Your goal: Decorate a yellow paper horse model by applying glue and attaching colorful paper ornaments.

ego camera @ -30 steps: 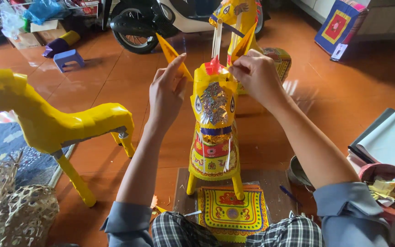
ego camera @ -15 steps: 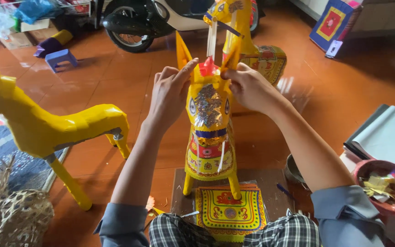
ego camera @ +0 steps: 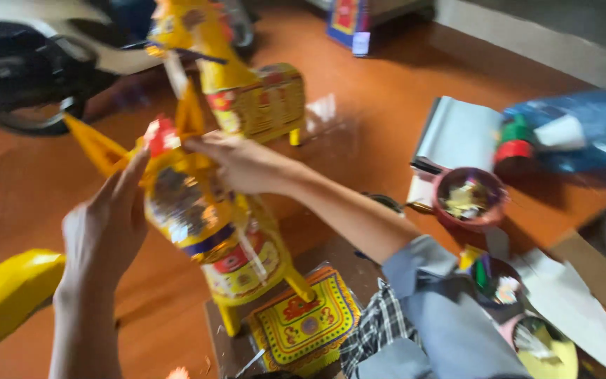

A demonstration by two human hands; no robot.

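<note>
Hands working on a yellow paper horse above an orange floor.

Left hand is pressing against the horse's neck side with fingers stretched out flat, released rather than clenched. Right hand is lying over the top near the red tuft, fingers curled onto the paper, grasping the figure. The horse is tilting, its legs standing beside a patterned yellow sheet. A second decorated horse is standing behind it, and a bowl of scraps is sitting to the right.
</note>
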